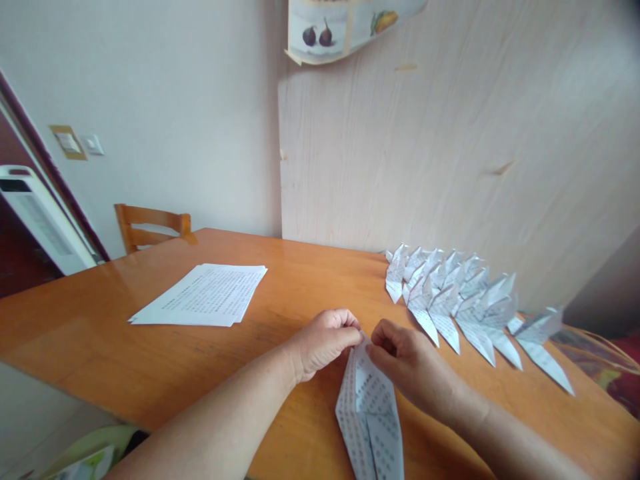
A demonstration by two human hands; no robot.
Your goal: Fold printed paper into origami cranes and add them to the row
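We count one folded paper (380, 390) at the near edge and about a dozen folded pieces (470, 310) at right; overlap denies us an exact figure. Printed-sheet stack (205, 297): one, leaves uncountable. Surface (300, 277): one. Chair (155, 217): one. Wall switches (93, 145): two. Pictured overhead: two dark fruits (325, 35), one yellow fruit (385, 22).

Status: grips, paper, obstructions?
Left grip pinching folded printed paper at far tip. Right grip touching it alongside. Folded paper pieces off right; nothing obstructing.
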